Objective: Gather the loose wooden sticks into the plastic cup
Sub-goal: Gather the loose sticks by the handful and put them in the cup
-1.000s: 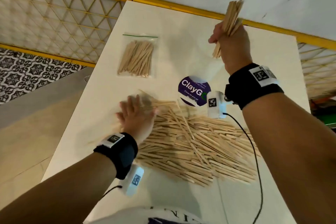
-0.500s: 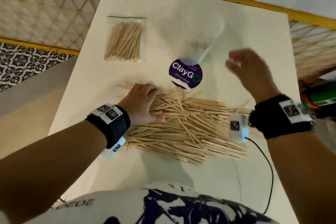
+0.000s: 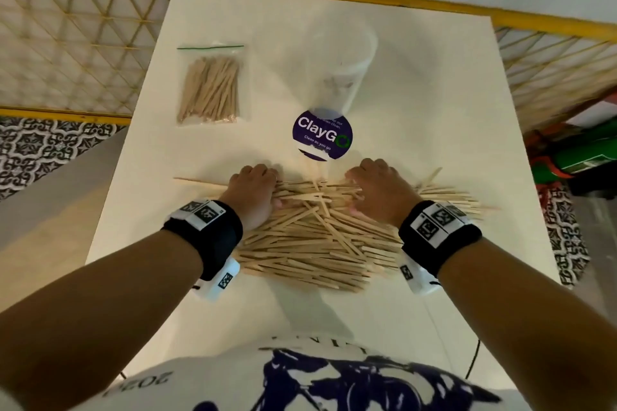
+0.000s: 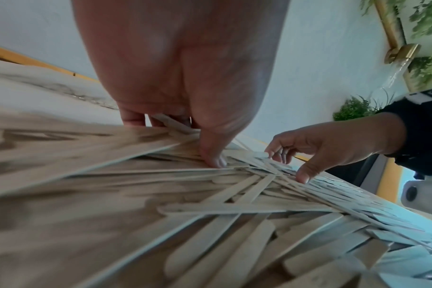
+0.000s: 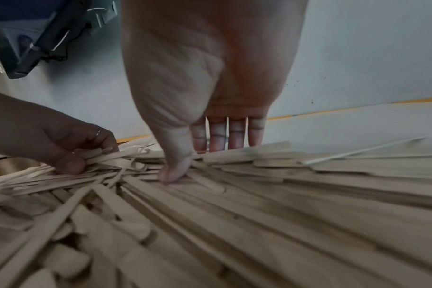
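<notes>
A big pile of loose wooden sticks [image 3: 320, 237] lies on the white table [image 3: 434, 110] in front of me. Beyond it stands the clear plastic cup [image 3: 340, 60]; it is blurred and I cannot make out its contents. My left hand [image 3: 263, 183] is on the pile's far left part. Its fingers and thumb curl round a bunch of sticks [image 5: 106, 155], as the right wrist view shows. My right hand [image 3: 364, 183] rests on the far right part. Its fingers [image 5: 234, 134] reach down behind the pile's edge and its thumb presses on top.
A zip bag of sticks [image 3: 210, 90] lies at the back left of the table. A round purple ClayGo sticker [image 3: 322, 133] sits between the cup and the pile. A yellow lattice railing [image 3: 83, 27] runs along the left, far and right sides.
A second ago my right hand held a bundle of sticks up high. It then came down empty and now rests on the pile. My left hand stayed on the pile and curled round sticks.
</notes>
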`<action>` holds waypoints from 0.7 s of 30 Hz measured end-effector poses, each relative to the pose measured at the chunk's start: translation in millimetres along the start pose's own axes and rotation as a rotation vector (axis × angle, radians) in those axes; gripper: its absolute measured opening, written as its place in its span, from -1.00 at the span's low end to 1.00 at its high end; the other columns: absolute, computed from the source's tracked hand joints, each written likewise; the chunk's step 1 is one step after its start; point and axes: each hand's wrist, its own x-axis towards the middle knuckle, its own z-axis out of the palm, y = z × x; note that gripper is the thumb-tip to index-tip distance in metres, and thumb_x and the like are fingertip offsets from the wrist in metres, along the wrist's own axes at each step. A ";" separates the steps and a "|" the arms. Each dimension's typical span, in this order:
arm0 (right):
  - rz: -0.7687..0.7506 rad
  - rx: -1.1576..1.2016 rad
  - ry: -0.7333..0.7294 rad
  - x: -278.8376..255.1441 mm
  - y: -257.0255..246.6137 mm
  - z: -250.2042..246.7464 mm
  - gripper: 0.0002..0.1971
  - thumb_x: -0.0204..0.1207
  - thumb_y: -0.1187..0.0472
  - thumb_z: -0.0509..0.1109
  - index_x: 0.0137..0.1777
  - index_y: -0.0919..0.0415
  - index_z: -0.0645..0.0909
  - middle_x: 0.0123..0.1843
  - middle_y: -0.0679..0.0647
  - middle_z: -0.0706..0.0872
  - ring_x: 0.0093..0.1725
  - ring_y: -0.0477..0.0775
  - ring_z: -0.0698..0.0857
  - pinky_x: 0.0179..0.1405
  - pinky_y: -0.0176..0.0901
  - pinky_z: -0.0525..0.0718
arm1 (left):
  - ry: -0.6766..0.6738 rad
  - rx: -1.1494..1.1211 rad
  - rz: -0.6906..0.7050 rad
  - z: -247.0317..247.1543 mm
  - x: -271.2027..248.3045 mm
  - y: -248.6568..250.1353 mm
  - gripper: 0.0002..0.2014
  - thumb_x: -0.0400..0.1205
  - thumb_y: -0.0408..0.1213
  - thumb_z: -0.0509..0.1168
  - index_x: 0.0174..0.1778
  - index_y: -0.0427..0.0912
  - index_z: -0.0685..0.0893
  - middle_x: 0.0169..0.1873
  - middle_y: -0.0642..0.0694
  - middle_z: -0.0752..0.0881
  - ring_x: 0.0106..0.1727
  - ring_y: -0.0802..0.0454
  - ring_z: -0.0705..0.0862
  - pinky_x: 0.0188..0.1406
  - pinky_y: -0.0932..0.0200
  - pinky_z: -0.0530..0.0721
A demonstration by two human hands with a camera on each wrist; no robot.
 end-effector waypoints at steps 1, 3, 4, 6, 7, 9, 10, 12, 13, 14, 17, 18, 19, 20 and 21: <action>-0.006 -0.005 0.010 2.7 -2.0 0.3 -0.46 0.44 -0.05 0.44 0.35 0.15 0.46 0.27 0.13 0.48 0.30 0.21 0.45 0.30 0.06 0.43 | 0.002 -0.010 -0.008 -0.8 -0.7 -1.5 -0.45 0.61 -0.02 0.29 0.45 -0.22 0.40 0.31 -0.20 0.48 0.33 -0.22 0.44 0.27 -0.10 0.42; 0.002 -0.020 0.020 5.8 -2.9 1.3 -0.58 0.48 0.00 0.41 0.25 0.18 0.50 0.22 0.13 0.47 0.24 0.20 0.46 0.26 0.07 0.46 | 0.000 -0.018 -0.026 -2.1 -3.7 -5.1 -0.49 0.61 -0.03 0.28 0.42 -0.22 0.43 0.28 -0.20 0.50 0.30 -0.22 0.45 0.25 -0.10 0.44; 0.007 -0.033 0.023 6.8 -2.5 1.8 -0.61 0.50 0.00 0.41 0.23 0.19 0.50 0.22 0.14 0.46 0.23 0.20 0.46 0.25 0.08 0.47 | -0.002 -0.022 -0.034 -2.4 -5.7 -7.6 -0.52 0.62 -0.04 0.27 0.39 -0.21 0.44 0.26 -0.20 0.50 0.29 -0.21 0.46 0.23 -0.10 0.44; -0.008 -0.051 0.028 8.3 -1.6 3.6 -0.62 0.52 -0.01 0.38 0.21 0.19 0.47 0.22 0.13 0.45 0.22 0.19 0.46 0.24 0.08 0.49 | -0.006 -0.044 -0.041 -1.4 -9.3 -13.5 -0.58 0.64 -0.05 0.24 0.34 -0.21 0.47 0.22 -0.20 0.50 0.25 -0.21 0.47 0.18 -0.08 0.47; -0.029 -0.057 0.022 9.5 -2.7 4.1 -0.62 0.54 -0.02 0.35 0.23 0.19 0.44 0.22 0.13 0.45 0.21 0.19 0.46 0.24 0.08 0.51 | -0.004 -0.062 -0.040 -0.9 -11.0 -16.9 -0.60 0.65 -0.06 0.23 0.32 -0.21 0.48 0.21 -0.20 0.50 0.24 -0.21 0.47 0.16 -0.07 0.47; -0.073 -0.064 -0.010 11.0 -6.1 4.5 -0.56 0.53 -0.07 0.29 0.28 0.19 0.40 0.23 0.13 0.47 0.21 0.18 0.46 0.25 0.10 0.51 | -0.001 -0.089 -0.031 1.2 -13.6 -21.1 -0.64 0.66 -0.08 0.21 0.29 -0.22 0.50 0.19 -0.20 0.51 0.21 -0.20 0.49 0.13 -0.04 0.48; -0.088 -0.074 -0.028 12.3 -8.5 4.4 -0.53 0.53 -0.09 0.28 0.31 0.20 0.39 0.24 0.13 0.49 0.23 0.19 0.47 0.25 0.10 0.50 | 0.001 -0.091 -0.025 2.3 -14.6 -21.3 -0.65 0.67 -0.08 0.20 0.28 -0.22 0.50 0.18 -0.19 0.52 0.20 -0.19 0.50 0.10 -0.02 0.47; -0.103 -0.113 -0.051 17.3 -13.3 2.4 -0.56 0.56 -0.03 0.31 0.31 0.21 0.39 0.27 0.15 0.50 0.27 0.20 0.48 0.24 0.09 0.49 | 0.020 -0.089 -0.016 4.0 -15.5 -20.1 -0.67 0.68 -0.10 0.17 0.27 -0.23 0.49 0.15 -0.18 0.54 0.17 -0.17 0.50 0.06 0.00 0.43; -0.105 -0.129 -0.055 19.8 -15.0 1.4 -0.61 0.58 0.04 0.32 0.30 0.23 0.40 0.26 0.16 0.50 0.26 0.21 0.49 0.23 0.09 0.50 | 0.029 -0.097 -0.013 4.1 -16.2 -18.9 -0.68 0.69 -0.12 0.15 0.27 -0.23 0.49 0.15 -0.18 0.55 0.17 -0.17 0.50 0.05 0.00 0.43; -0.107 -0.140 -0.056 22.2 -16.6 0.2 -0.66 0.59 0.09 0.31 0.27 0.24 0.42 0.25 0.17 0.51 0.24 0.21 0.50 0.20 0.08 0.51 | 0.041 -0.114 -0.015 3.9 -17.2 -18.8 -0.69 0.70 -0.14 0.14 0.28 -0.23 0.49 0.15 -0.19 0.56 0.16 -0.18 0.50 0.06 -0.01 0.43; -0.109 -0.123 -0.043 24.6 -16.6 -2.7 -0.77 0.60 0.23 0.27 0.21 0.28 0.44 0.19 0.19 0.52 0.17 0.22 0.53 0.09 0.03 0.51 | 0.075 -0.176 -0.026 1.4 -19.7 -23.3 -0.71 0.71 -0.23 0.12 0.30 -0.26 0.50 0.15 -0.22 0.57 0.17 -0.21 0.51 0.11 -0.05 0.46; -0.101 -0.098 -0.044 24.3 -15.2 -3.2 -0.78 0.59 0.30 0.25 0.21 0.30 0.43 0.17 0.20 0.53 0.15 0.24 0.55 0.05 0.01 0.50 | 0.084 -0.201 -0.034 0.0 -20.5 -26.3 -0.72 0.71 -0.24 0.11 0.29 -0.27 0.51 0.14 -0.22 0.56 0.17 -0.22 0.51 0.11 -0.04 0.46; -0.099 -0.061 -0.046 24.5 -14.0 -4.8 -0.76 0.57 0.37 0.22 0.22 0.31 0.42 0.15 0.22 0.56 0.12 0.26 0.57 0.02 0.00 0.49 | 0.096 -0.233 -0.042 -2.8 -21.8 -29.4 -0.73 0.71 -0.25 0.11 0.27 -0.27 0.52 0.12 -0.22 0.55 0.16 -0.22 0.52 0.09 -0.02 0.46; -0.089 -0.007 -0.052 24.7 -12.6 -7.1 -0.75 0.55 0.42 0.19 0.22 0.33 0.41 0.12 0.24 0.58 0.09 0.28 0.59 -0.01 0.01 0.51 | 0.113 -0.273 -0.049 -5.5 -22.8 -31.8 -0.74 0.71 -0.26 0.11 0.24 -0.27 0.52 0.09 -0.22 0.54 0.14 -0.21 0.53 0.05 0.01 0.46; -0.081 0.064 -0.047 25.3 -11.0 -10.2 -0.75 0.55 0.44 0.17 0.22 0.34 0.40 0.09 0.26 0.60 0.06 0.29 0.63 -0.04 0.01 0.54 | 0.133 -0.317 -0.058 -8.7 -23.9 -33.3 -0.75 0.71 -0.26 0.10 0.24 -0.28 0.52 0.07 -0.21 0.52 0.11 -0.21 0.54 0.02 0.03 0.45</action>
